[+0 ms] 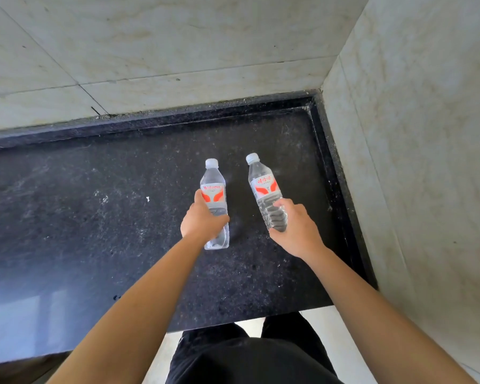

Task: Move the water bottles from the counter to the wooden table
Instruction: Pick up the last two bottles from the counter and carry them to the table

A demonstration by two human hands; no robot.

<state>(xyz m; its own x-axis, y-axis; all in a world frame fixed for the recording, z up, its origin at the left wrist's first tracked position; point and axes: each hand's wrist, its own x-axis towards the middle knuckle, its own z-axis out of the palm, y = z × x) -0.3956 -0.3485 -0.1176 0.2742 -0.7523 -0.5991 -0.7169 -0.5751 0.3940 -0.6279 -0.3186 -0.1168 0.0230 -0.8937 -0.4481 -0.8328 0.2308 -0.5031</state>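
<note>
Two clear water bottles with white caps and red-and-white labels are over the black stone counter [94, 217]. My left hand [201, 220] is wrapped around the middle of the left bottle [213, 187], whose base shows below my fingers. My right hand [295, 231] grips the lower part of the right bottle [263, 187], which tilts slightly left at the top. I cannot tell whether either bottle's base touches the counter. No wooden table is in view.
Pale marble walls close the counter at the back [178, 51] and on the right [413, 134], forming a corner. A raised black lip [336, 162] edges the counter. My dark trousers [247, 356] and a light floor show below the counter's front edge.
</note>
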